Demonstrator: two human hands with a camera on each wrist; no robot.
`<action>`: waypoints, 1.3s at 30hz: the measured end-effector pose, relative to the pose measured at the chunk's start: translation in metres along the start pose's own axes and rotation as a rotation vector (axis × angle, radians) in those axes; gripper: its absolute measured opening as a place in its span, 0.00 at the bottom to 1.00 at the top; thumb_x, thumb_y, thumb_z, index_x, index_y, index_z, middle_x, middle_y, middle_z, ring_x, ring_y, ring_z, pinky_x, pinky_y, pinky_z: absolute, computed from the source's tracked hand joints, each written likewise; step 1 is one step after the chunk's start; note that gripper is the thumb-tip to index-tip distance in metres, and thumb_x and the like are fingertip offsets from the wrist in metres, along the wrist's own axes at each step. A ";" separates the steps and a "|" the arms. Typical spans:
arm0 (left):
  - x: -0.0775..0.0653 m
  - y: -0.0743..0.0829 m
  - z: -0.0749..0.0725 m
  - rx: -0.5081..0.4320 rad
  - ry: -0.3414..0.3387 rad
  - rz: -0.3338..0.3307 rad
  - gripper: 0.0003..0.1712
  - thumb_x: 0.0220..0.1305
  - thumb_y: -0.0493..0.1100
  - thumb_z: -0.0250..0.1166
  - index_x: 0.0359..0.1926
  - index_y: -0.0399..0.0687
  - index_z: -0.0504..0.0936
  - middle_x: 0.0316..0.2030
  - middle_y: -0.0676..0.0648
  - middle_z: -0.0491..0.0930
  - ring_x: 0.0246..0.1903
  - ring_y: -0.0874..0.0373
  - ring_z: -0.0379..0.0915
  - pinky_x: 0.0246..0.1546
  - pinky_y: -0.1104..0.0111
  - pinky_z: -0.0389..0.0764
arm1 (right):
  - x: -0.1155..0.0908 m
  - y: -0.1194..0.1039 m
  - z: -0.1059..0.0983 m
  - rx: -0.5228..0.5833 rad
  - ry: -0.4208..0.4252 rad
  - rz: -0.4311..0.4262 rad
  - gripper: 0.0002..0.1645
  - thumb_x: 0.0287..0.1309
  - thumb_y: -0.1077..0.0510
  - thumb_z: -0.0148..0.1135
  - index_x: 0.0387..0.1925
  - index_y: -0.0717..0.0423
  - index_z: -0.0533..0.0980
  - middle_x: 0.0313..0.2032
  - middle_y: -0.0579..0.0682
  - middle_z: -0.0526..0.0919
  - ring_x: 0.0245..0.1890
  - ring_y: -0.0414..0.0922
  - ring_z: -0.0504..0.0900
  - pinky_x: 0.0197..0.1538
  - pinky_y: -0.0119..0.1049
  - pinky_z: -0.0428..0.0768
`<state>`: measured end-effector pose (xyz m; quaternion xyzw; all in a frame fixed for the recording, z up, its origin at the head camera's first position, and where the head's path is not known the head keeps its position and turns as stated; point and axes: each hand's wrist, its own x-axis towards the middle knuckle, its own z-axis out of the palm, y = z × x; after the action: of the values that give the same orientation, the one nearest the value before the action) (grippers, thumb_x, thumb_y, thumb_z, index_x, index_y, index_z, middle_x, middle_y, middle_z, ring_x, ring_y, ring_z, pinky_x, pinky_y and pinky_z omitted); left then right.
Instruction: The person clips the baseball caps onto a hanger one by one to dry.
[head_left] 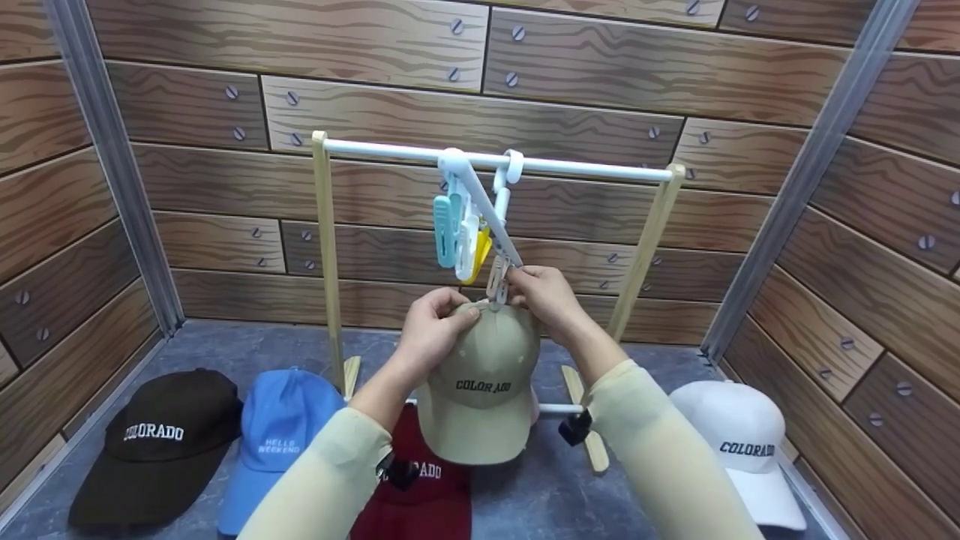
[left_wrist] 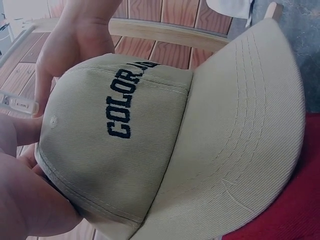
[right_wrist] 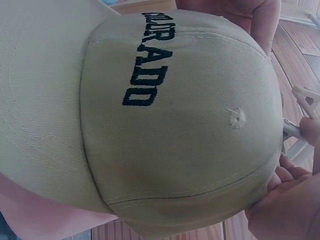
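Observation:
A beige baseball cap (head_left: 480,352) lettered COLORADO hangs brim down beneath a beige clothespin (head_left: 495,277) at the end of a white clip hanger (head_left: 487,202). My left hand (head_left: 435,326) pinches the crown's upper left, thumb in front. On the other side, my right hand (head_left: 551,300) has its fingers curled at the top of the crown, and its thumb lies beside the clothespin. In the right wrist view the cap (right_wrist: 185,125) hides part of the fingers. Whether the clothespin bites the fabric is hard to see.
The hanger hooks over a white rail (head_left: 600,168) on wooden posts. Blue, white and yellow clothespins (head_left: 480,255) dangle from it. Black (head_left: 172,405), blue (head_left: 289,412) and dark red (head_left: 420,502) caps lie left and front, a white cap (head_left: 731,420) right. Something pink (head_left: 535,405) shows behind the beige cap.

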<state>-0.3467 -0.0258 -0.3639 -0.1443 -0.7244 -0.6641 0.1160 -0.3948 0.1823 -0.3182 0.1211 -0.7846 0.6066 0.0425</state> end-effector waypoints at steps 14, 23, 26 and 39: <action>-0.001 0.001 0.001 -0.032 -0.003 0.010 0.04 0.75 0.39 0.72 0.43 0.41 0.88 0.37 0.48 0.87 0.38 0.56 0.81 0.38 0.64 0.81 | 0.002 -0.002 0.001 0.088 0.021 -0.017 0.19 0.74 0.59 0.61 0.24 0.55 0.84 0.20 0.45 0.81 0.20 0.36 0.73 0.24 0.27 0.69; -0.001 -0.001 0.003 -0.059 0.023 0.020 0.03 0.73 0.37 0.72 0.43 0.40 0.88 0.37 0.49 0.86 0.38 0.56 0.80 0.39 0.65 0.80 | 0.000 -0.004 0.003 0.070 0.044 -0.022 0.17 0.74 0.58 0.63 0.30 0.59 0.90 0.24 0.47 0.87 0.23 0.37 0.81 0.28 0.29 0.76; 0.001 -0.001 0.004 -0.084 0.032 0.025 0.03 0.72 0.35 0.73 0.42 0.40 0.88 0.37 0.48 0.87 0.38 0.57 0.80 0.40 0.66 0.80 | 0.000 -0.004 0.003 0.072 0.069 -0.019 0.16 0.74 0.58 0.64 0.32 0.61 0.91 0.24 0.47 0.89 0.24 0.37 0.85 0.29 0.29 0.78; 0.003 0.000 0.008 -0.089 0.068 0.031 0.02 0.72 0.35 0.73 0.42 0.40 0.88 0.35 0.50 0.86 0.37 0.57 0.79 0.40 0.66 0.79 | -0.004 -0.005 0.002 0.083 0.094 -0.035 0.15 0.77 0.65 0.58 0.50 0.67 0.90 0.35 0.51 0.90 0.33 0.43 0.84 0.36 0.34 0.81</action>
<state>-0.3490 -0.0179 -0.3638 -0.1380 -0.6876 -0.6981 0.1445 -0.3898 0.1797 -0.3145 0.1078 -0.7538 0.6426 0.0849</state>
